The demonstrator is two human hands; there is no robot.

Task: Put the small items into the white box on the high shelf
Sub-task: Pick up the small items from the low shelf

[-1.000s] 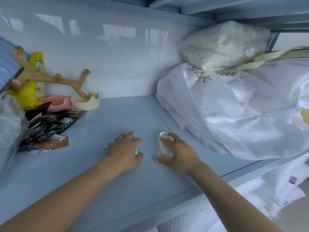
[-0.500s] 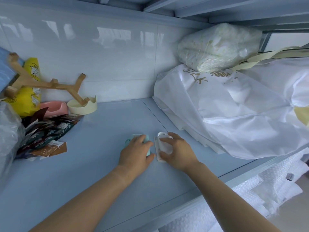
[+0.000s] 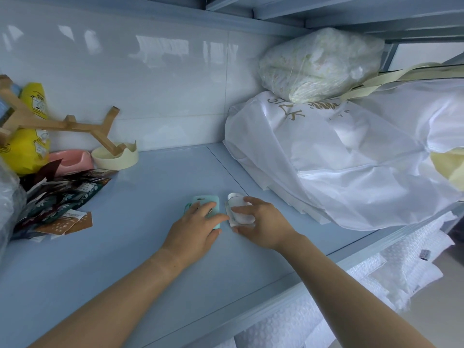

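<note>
On the pale blue shelf lie two small items side by side. A mint-green rounded gadget sits under the fingers of my left hand, which rests flat on top of it. Just to its right is a small white item in clear packaging, with my right hand curled around it, thumb at the near side. Both items touch the shelf. No white box is in view.
A big white fabric bag fills the right side, with a plastic-wrapped bundle on it. At the left are a wooden rack, a cream bowl, a pink dish, a yellow bag and several dark sachets.
My left hand has slid the mint-green gadget to the right until it lies next to the white item. My right hand has stayed on the white item.
</note>
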